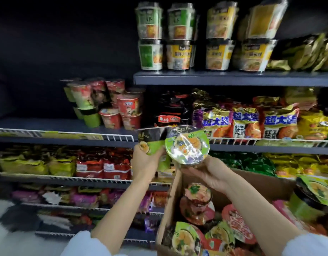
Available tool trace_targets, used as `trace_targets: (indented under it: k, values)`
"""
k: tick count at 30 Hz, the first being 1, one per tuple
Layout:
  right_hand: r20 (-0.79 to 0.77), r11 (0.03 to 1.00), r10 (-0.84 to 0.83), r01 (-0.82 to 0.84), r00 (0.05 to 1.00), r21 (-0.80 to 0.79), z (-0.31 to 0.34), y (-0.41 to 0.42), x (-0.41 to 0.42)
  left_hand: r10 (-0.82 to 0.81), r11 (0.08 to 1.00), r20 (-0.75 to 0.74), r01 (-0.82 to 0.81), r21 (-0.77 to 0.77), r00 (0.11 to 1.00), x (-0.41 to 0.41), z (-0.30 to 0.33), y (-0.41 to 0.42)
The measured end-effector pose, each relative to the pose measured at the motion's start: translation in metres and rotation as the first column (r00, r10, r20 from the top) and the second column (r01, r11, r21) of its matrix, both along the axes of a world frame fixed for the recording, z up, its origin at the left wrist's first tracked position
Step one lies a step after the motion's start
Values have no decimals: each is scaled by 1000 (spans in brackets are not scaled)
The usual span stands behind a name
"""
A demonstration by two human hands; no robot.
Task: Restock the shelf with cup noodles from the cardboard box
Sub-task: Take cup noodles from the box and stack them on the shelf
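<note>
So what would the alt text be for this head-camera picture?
A person holds two green cup noodles before store shelves: left hand grips one lying sideways, right hand lifts another, lid facing the camera, above an open cardboard box of more cups.

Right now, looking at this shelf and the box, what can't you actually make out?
- Head view: the print on the stacked cups is blurred.
- The cardboard box runs off the bottom edge, so its cup count is unknown.
- The left hand covers part of the green cup it holds.
- The right hand hides the underside of the green-lidded cup.
- The dark upper left shows nothing.
</note>
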State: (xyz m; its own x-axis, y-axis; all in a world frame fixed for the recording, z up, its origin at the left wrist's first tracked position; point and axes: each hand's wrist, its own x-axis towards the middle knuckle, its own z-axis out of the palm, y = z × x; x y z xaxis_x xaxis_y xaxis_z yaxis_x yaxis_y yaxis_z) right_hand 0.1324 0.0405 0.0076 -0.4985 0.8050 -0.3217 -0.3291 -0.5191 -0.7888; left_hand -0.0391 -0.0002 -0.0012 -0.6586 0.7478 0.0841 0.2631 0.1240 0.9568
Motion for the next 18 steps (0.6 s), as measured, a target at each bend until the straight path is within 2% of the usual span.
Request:
trace_targets:
  k: [2, 5, 7, 8, 10, 13, 18]
  values:
    - [41, 993, 102, -105, 994, 62, 4, -3, -46, 63, 998, -10, -62, 9, 998, -39, 3, -5]
    - [295, 938, 207, -275, 933, 212, 6, -7, -120, 143, 990, -25, -142, 21, 989, -108, 12, -15]
    - [469, 883, 170, -345, 867, 317, 13, -16, -169, 185, 983, -45, -185, 0, 982, -157, 19, -23]
    - [509, 862, 140, -358, 849, 359, 14, -18, -193, 204, 979, -55, -205, -11, 977, -182, 22, -28]
    - [499, 814, 62, -333, 865, 476, 16, -20, -241, 218, 976, -48, -218, -2, 975, -232, 24, -36]
    - [370, 724, 28, -274, 928, 633, 14, -20, -314, 186, 981, 26, -187, 46, 982, -299, 27, -48]
    - [311, 672, -7, -226, 950, 705, 14, -12, -399, 148, 985, -56, -142, 96, 987, -385, 36, -59]
